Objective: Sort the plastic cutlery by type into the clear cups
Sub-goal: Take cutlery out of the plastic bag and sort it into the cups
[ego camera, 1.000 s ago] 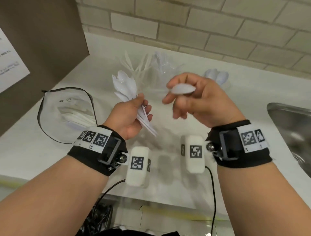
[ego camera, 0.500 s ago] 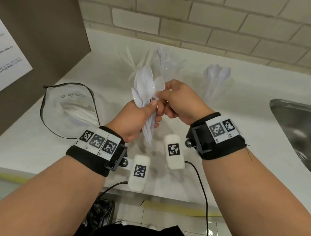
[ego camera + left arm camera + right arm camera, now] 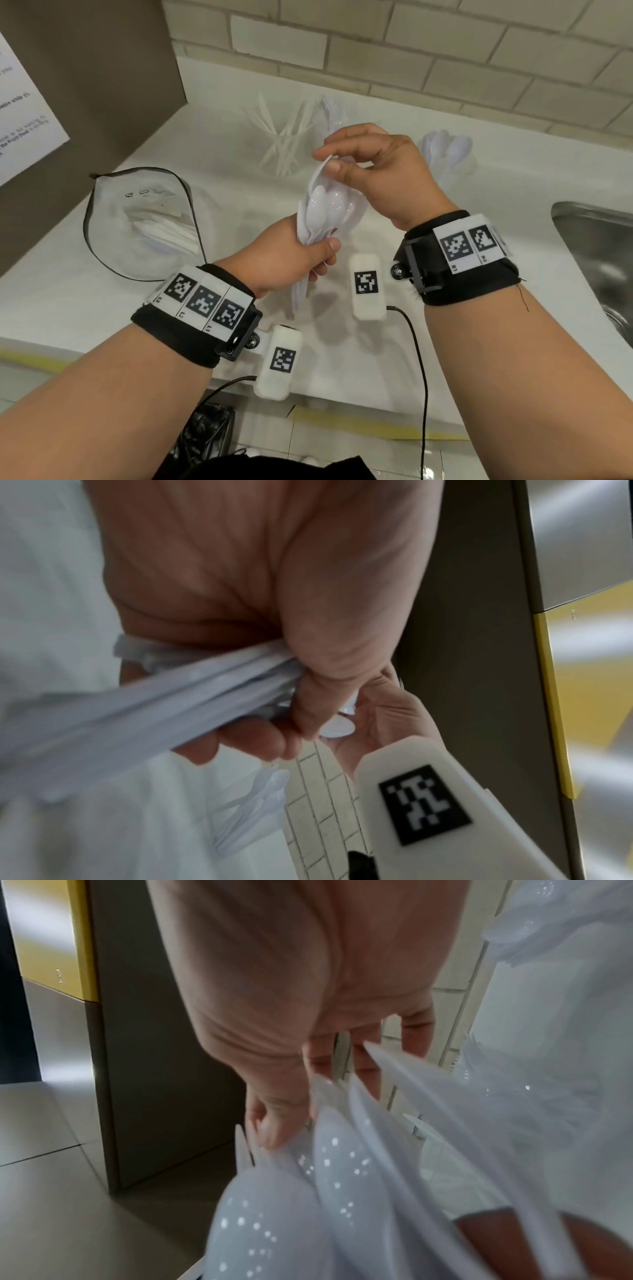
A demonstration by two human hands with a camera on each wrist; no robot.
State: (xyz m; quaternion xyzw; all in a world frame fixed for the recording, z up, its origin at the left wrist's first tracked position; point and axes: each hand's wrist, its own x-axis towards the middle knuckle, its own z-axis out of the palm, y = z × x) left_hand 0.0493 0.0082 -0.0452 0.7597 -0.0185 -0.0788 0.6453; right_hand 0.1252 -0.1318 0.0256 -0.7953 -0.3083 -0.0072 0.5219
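My left hand (image 3: 318,253) grips a bundle of white plastic spoons (image 3: 325,209) by the handles above the counter, bowls pointing up and away. My right hand (image 3: 334,161) is at the top of the bundle, thumb and forefinger pinching the bowl of the outermost spoon. In the left wrist view the spoon handles (image 3: 154,696) fan out from the left hand (image 3: 308,696). The spoon bowls (image 3: 274,1218) fill the lower part of the right wrist view, under the right hand (image 3: 274,1123). Behind stand three clear cups: one with spoons (image 3: 445,154), a second with thin straight cutlery (image 3: 284,147), a third (image 3: 329,109) partly hidden.
An open clear plastic bag (image 3: 137,222) with more white cutlery lies on the white counter (image 3: 222,144) at the left. A steel sink (image 3: 599,257) is at the right edge. A brown panel stands to the left and a tiled wall lies behind the cups.
The right hand, which held one spoon apart from the bundle, brought it to the bundle and now pinches at the bundle's top. The left hand has kept its grip.
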